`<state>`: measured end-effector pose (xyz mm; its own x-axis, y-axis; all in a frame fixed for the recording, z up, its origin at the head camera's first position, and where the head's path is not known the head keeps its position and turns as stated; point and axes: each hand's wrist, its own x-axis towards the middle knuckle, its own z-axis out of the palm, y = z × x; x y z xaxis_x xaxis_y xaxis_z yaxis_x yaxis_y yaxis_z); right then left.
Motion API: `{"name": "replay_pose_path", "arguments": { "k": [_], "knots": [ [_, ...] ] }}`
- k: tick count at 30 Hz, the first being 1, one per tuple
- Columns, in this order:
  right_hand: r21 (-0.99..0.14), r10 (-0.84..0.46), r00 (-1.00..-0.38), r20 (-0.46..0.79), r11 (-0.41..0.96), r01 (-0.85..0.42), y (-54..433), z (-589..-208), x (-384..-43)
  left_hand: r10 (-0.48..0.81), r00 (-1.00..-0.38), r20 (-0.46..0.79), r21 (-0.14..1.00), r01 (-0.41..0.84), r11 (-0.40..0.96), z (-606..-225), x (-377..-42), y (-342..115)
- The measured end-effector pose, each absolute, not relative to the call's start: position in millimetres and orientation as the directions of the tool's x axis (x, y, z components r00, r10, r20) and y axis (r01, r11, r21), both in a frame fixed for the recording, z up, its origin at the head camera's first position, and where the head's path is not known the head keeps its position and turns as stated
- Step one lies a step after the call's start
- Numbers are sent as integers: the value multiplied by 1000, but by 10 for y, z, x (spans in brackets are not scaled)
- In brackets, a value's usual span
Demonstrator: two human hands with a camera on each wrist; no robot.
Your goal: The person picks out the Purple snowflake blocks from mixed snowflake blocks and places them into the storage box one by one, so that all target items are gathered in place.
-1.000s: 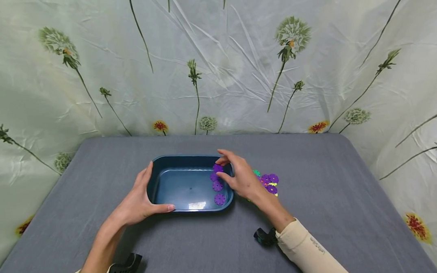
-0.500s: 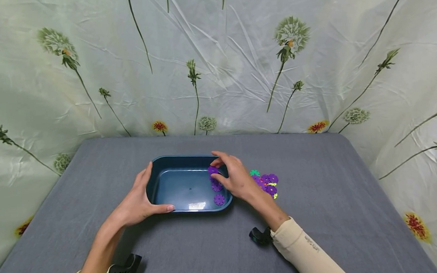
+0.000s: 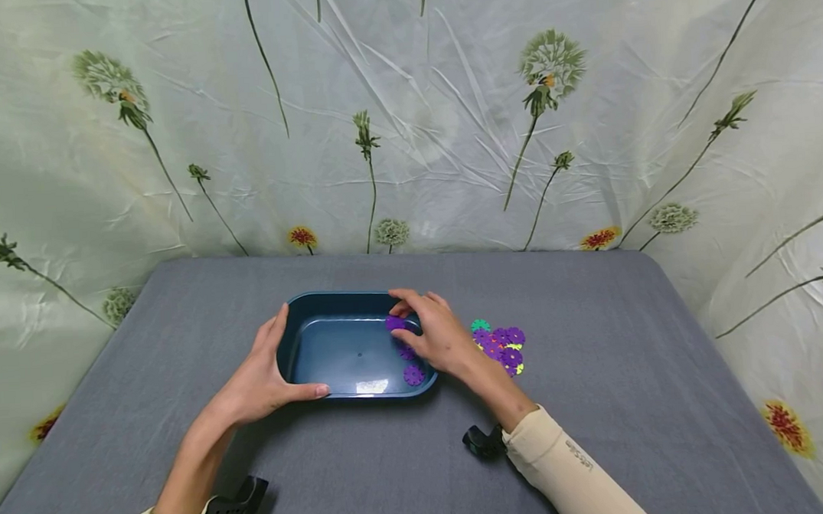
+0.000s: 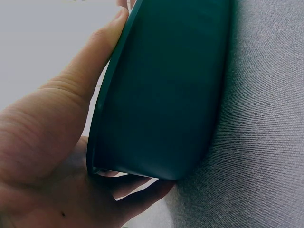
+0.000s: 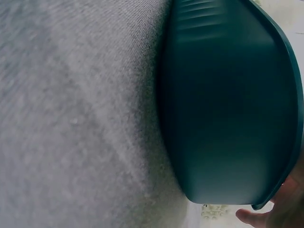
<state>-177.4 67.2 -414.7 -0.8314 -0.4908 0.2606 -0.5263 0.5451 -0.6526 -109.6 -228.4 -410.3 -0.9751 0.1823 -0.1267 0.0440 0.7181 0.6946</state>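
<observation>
Tub (image 3: 340, 352) on grey cloth (image 3: 631, 401); left hand (image 3: 255, 385) gripping left end, thumb over near rim, fingers round outer wall. Right hand (image 3: 437, 334) over right end, thumb and fingertips pinching purple disc (image 3: 394, 324). Likely best: lower disc near floor, part fingers gently, left grip firm. Inside: loose purple discs (image 3: 413, 375) along right side, partly hidden. Mixed-colour pile (image 3: 501, 337) outside, rightward.

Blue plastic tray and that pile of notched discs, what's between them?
In the head view, the right hand crosses the gap between the blue plastic tray and the pile of notched discs, with gray cloth showing around it.
</observation>
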Motion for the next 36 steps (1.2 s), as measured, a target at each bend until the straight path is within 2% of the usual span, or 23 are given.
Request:
{"name": "replay_pose_path", "arguments": {
  "k": [14,27,36],
  "knots": [
    [-646,-512,-828,228,557,-522,591,-4149,-1784,178,-976,-127,704,38,709,-4108,-1089,-2271],
    [-650,-482,-800,358,486,-584,753,-4123,-1779,178,-976,-128,703,37,710,-4099,-1098,-2274],
    [-679,-433,-826,361,486,-551,907,-4131,-1727,175,-976,-131,701,34,713,-4087,-1091,-2275]
  ]
}}
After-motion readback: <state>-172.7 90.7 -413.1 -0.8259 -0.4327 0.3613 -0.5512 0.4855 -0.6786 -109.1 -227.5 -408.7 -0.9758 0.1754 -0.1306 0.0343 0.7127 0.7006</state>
